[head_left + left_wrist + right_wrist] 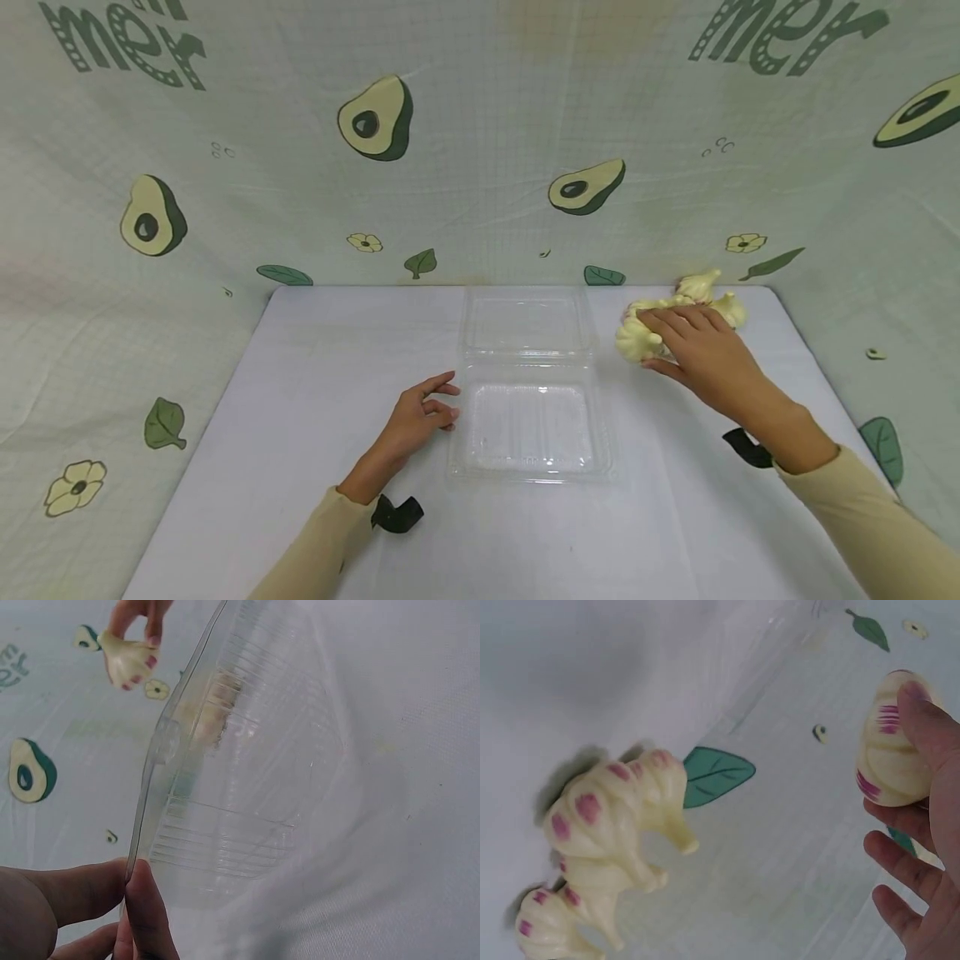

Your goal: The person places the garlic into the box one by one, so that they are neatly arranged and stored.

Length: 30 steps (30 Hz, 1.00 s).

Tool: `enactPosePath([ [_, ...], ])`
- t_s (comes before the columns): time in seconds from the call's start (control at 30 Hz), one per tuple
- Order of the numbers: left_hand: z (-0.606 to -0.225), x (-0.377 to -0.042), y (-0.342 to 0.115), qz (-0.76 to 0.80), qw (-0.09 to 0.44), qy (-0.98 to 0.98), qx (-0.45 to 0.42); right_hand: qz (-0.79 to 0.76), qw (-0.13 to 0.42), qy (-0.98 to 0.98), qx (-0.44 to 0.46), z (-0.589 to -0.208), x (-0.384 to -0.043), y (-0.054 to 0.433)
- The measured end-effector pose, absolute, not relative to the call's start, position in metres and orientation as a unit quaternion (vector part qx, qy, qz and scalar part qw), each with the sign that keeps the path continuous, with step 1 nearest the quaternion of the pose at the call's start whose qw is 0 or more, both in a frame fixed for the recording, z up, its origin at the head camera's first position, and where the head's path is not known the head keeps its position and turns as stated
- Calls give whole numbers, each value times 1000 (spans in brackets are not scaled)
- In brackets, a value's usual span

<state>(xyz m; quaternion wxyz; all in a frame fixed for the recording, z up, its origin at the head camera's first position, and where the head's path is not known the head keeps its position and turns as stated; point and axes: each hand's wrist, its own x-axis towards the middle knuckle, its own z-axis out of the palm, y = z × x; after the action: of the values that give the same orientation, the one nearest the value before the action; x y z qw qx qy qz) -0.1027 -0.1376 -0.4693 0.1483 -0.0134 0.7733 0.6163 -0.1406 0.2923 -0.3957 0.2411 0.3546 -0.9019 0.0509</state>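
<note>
Garlic bulb (pixel 891 754) sits between the right hand's (pixel 708 358) thumb and fingers; the left hand (pixel 418 414) pinches the clear clamshell's (pixel 534 427) rim, presumably steadying it.

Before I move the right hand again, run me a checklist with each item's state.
1. Right hand gripping a garlic bulb: ok, thumb and fingers hold it.
2. Held bulb apart from the other bulbs: ok, a gap shows in the right wrist view.
3. Clear container open: ok, its halves are spread apart.
4. Left hand on its edge: ok, pinching it.
5. Right hand over the container: not ok, it is off to the right.
6. Other bulbs' exact count: cannot tell, they overlap.
</note>
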Motion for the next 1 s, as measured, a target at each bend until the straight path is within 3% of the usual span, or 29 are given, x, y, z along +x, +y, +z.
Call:
enactPosePath([
  [1.0, -469, -103, -137, 631, 157, 759, -36, 18, 161, -841, 516, -402, -136, 170],
])
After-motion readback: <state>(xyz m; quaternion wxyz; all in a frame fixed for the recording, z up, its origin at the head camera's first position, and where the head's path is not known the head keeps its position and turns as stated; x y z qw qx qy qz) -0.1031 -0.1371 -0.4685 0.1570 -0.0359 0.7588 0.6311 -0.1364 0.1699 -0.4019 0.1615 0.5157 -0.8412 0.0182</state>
